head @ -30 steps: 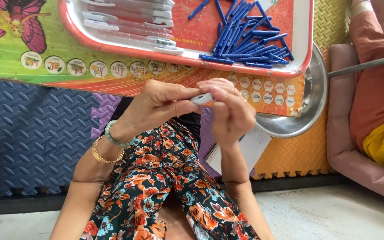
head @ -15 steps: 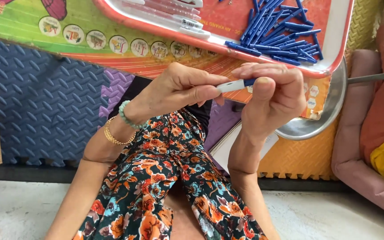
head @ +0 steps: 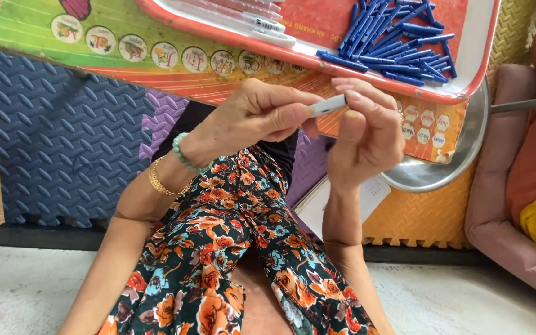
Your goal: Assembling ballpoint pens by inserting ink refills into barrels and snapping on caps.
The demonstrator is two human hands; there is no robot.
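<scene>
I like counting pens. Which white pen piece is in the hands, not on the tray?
The white pen barrel pinched between left hand and right hand. The other white barrels lie on the red tray.

Bright, even daylight; soft shadows, sharp focus, slight edge distortion.

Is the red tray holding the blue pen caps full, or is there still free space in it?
Not full. The blue caps lie heaped in one part of the red tray, and bare red floor shows around them.
</scene>
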